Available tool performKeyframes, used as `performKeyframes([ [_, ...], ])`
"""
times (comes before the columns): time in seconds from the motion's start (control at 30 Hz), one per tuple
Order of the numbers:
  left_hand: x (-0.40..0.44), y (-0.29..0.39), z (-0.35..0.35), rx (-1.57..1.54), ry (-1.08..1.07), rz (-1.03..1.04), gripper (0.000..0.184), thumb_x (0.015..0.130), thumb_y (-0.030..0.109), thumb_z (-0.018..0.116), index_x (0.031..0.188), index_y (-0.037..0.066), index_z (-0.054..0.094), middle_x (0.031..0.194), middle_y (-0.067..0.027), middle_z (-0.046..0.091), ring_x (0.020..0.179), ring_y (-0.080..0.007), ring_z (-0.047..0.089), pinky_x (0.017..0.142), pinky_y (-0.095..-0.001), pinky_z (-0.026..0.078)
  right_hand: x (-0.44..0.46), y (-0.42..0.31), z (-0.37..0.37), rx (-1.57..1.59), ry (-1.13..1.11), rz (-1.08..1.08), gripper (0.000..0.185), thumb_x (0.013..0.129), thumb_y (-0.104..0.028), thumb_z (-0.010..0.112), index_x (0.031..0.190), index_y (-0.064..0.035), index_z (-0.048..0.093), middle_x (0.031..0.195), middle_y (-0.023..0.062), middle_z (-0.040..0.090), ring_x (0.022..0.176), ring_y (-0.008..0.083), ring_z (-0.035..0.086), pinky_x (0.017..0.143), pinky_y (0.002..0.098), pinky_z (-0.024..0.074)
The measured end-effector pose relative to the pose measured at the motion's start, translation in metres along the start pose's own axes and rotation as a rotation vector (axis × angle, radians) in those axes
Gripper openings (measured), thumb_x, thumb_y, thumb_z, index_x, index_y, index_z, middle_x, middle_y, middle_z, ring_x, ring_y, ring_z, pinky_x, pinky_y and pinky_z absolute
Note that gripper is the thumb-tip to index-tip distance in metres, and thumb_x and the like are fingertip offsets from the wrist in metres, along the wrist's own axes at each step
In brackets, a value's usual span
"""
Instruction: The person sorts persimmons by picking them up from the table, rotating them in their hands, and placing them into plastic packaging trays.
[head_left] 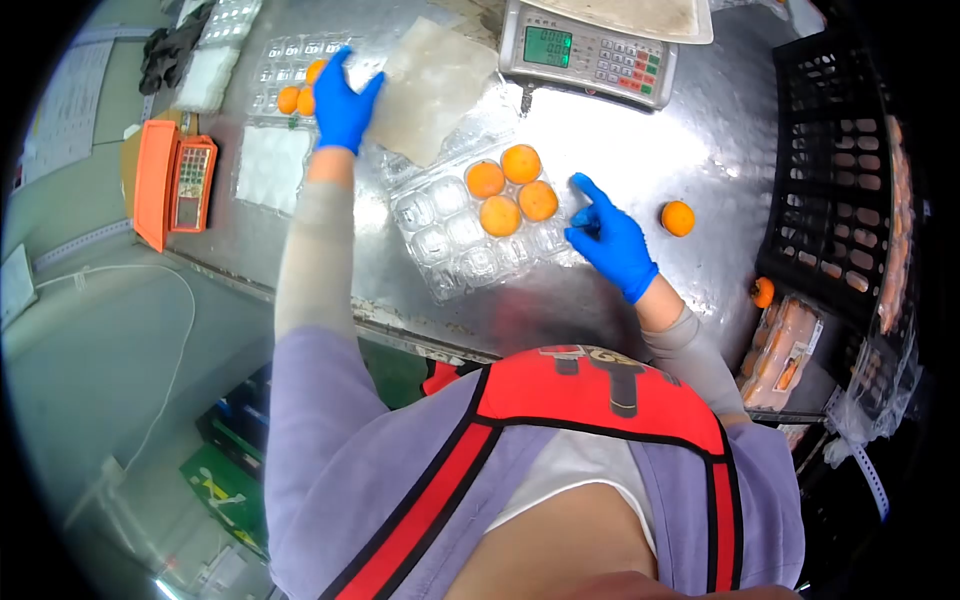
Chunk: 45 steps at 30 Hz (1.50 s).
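Observation:
My left hand, in a blue glove, is at the upper left with thumb and fingers apart, beside several orange fruits in a clear tray. Nothing shows between its fingers. My right hand, also gloved in blue, has its fingers apart and empty, just right of a clear tray with round hollows. Several orange fruits fill hollows in that tray's upper right part. A single orange fruit lies on the metal table, to the right of my right hand.
A scale with a lit green display stands at the top. An orange device is at the left. At the right are a black crate, a packed fruit tray and a small fruit. A translucent sheet lies between the trays.

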<state>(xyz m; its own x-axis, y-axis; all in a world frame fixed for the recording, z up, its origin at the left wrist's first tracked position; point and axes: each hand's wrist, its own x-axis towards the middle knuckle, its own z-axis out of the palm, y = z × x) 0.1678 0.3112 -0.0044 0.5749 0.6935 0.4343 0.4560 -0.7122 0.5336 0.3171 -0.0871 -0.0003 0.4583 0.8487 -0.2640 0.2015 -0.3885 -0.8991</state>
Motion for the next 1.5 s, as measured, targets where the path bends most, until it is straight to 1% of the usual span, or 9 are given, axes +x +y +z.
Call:
performKeyframes([
  [0.17, -0.102, 0.134, -0.024, -0.101, -0.287, 0.199, 0.057, 0.073, 0.031, 0.076, 0.119, 0.005, 0.055, 0.127, -0.0148, 0.052, 0.124, -0.0326, 0.042, 0.104, -0.0439, 0.031, -0.002, 0.005, 0.014, -0.17, 0.028, -0.03, 0.072, 0.079, -0.006, 0.062, 0.143, -0.0206, 0.034, 0.071, 0.0031, 0.055, 0.064, 0.0143, 0.055, 0.066, 0.0282, 0.0477],
  [0.3, -0.165, 0.165, -0.019, -0.034, -0.383, 0.165, 0.068, 0.065, 0.039, 0.078, 0.122, 0.012, 0.055, 0.138, -0.0169, 0.042, 0.128, -0.0428, 0.034, 0.104, -0.0497, 0.029, -0.006, 0.003, 0.009, -0.234, 0.082, -0.024, 0.076, 0.077, -0.005, 0.061, 0.144, -0.023, 0.031, 0.068, 0.0035, 0.053, 0.06, 0.017, 0.054, 0.063, 0.03, 0.0473],
  [0.67, -0.192, 0.191, -0.005, 0.007, -0.422, 0.143, 0.06, 0.063, 0.03, 0.077, 0.115, 0.009, 0.056, 0.142, -0.015, 0.037, 0.133, -0.0399, 0.027, 0.105, -0.05, 0.026, -0.036, 0.004, -0.009, -0.22, 0.138, 0.017, 0.071, 0.076, -0.008, 0.06, 0.141, -0.019, 0.034, 0.069, 0.0064, 0.06, 0.065, 0.0245, 0.06, 0.068, 0.0352, 0.0492],
  [0.77, -0.194, 0.195, -0.013, -0.233, -0.331, 0.102, 0.055, 0.069, 0.029, 0.075, 0.117, 0.009, 0.056, 0.141, -0.0154, 0.039, 0.133, -0.0365, 0.03, 0.106, -0.0472, 0.028, -0.041, 0.007, -0.012, -0.22, 0.138, 0.071, 0.069, 0.076, -0.008, 0.061, 0.14, -0.0151, 0.037, 0.072, 0.007, 0.061, 0.07, 0.0235, 0.061, 0.07, 0.0348, 0.0488],
  [0.83, -0.189, 0.21, -0.023, -1.028, -0.404, -0.337, 0.066, 0.072, 0.037, 0.075, 0.123, 0.003, 0.053, 0.141, -0.0141, 0.04, 0.13, -0.0293, 0.037, 0.108, -0.0426, 0.029, -0.04, 0.017, -0.012, -0.315, 0.222, -0.109, 0.068, 0.078, -0.007, 0.063, 0.141, -0.0153, 0.038, 0.08, 0.0058, 0.059, 0.072, 0.0172, 0.059, 0.07, 0.0294, 0.0487],
  [0.93, -0.182, 0.234, -0.035, -1.524, -0.46, -0.584, 0.076, 0.075, 0.037, 0.072, 0.133, -0.003, 0.043, 0.141, -0.0138, 0.04, 0.131, -0.0244, 0.036, 0.109, -0.0397, 0.029, -0.04, 0.007, -0.011, -0.346, 0.378, -0.35, 0.062, 0.082, -0.01, 0.064, 0.139, -0.0103, 0.04, 0.094, 0.0053, 0.062, 0.085, 0.016, 0.059, 0.079, 0.0284, 0.0476],
  [1.17, -0.18, 0.248, -0.027, -1.698, -0.485, -0.498, 0.071, 0.079, 0.026, 0.07, 0.139, 0.003, 0.039, 0.141, -0.0101, 0.04, 0.131, -0.022, 0.037, 0.109, -0.0342, 0.027, -0.052, -0.08, -0.025, 0.783, -0.189, 0.079, 0.051, 0.091, -0.022, 0.055, 0.138, -0.0115, 0.041, 0.106, 0.004, 0.058, 0.097, 0.012, 0.054, 0.086, 0.0259, 0.0435],
  [1.43, -0.179, 0.254, -0.027, -1.234, -0.407, -0.295, 0.073, 0.08, 0.029, 0.069, 0.141, 0.009, 0.033, 0.144, -0.01, 0.035, 0.132, -0.0246, 0.036, 0.109, -0.0402, 0.028, -0.049, -0.093, -0.019, 0.778, -0.09, -0.049, 0.066, 0.084, -0.015, 0.064, 0.142, -0.0086, 0.033, 0.119, 0.0075, 0.054, 0.107, 0.0177, 0.054, 0.091, 0.0307, 0.0438],
  [1.5, -0.179, 0.251, -0.024, -1.328, -0.445, -0.368, 0.072, 0.081, 0.029, 0.069, 0.141, 0.009, 0.034, 0.143, -0.0097, 0.035, 0.131, -0.0256, 0.037, 0.107, -0.0403, 0.031, -0.048, -0.09, -0.019, 0.438, 0.108, -0.333, 0.073, 0.079, -0.009, 0.068, 0.142, -0.0067, 0.032, 0.122, 0.0097, 0.054, 0.11, 0.0199, 0.053, 0.094, 0.0339, 0.0431],
])
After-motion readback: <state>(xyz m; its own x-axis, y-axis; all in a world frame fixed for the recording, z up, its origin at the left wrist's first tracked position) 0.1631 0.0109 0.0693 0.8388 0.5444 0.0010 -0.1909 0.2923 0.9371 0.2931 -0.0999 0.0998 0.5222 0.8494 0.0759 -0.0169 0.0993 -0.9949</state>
